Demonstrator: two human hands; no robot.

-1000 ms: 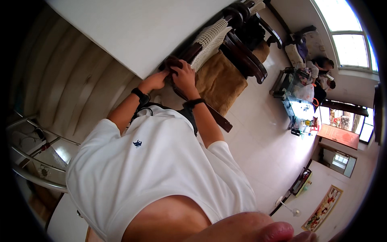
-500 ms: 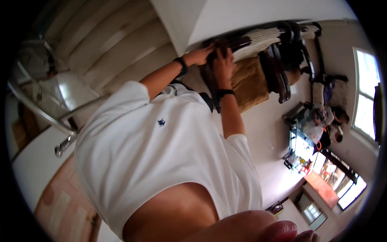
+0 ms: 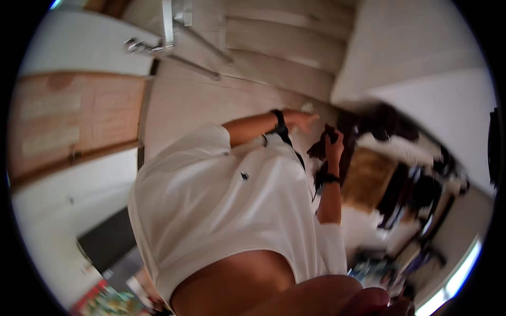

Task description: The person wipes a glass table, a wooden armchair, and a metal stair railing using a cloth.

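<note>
My right hand (image 3: pixel 334 148), with a black band at its wrist, is closed on a dark reddish-brown cloth-like piece (image 3: pixel 319 149). The piece hangs from the fingers toward my body; blur hides its exact kind. Beside it on the left, my left hand (image 3: pixel 298 120) reaches out with fingers stretched and apart, and I see nothing in it. A small pale spot (image 3: pixel 308 107) shows just past those fingers, too blurred to name. Just beyond my right hand stands a dark wooden seat with a golden-brown cushion (image 3: pixel 368 178).
Wide pale steps (image 3: pixel 284 47) rise ahead, with a metal railing (image 3: pixel 190 39) to their left. A wooden door (image 3: pixel 108 113) is at the left. The white wall (image 3: pixel 421 79) runs behind the seat. A glass table (image 3: pixel 369 268) stands at the lower right.
My body has turned left, so the seat now lies farther right. Both hands have come off the dark wood and apart; the right one now carries the dark reddish-brown piece.
</note>
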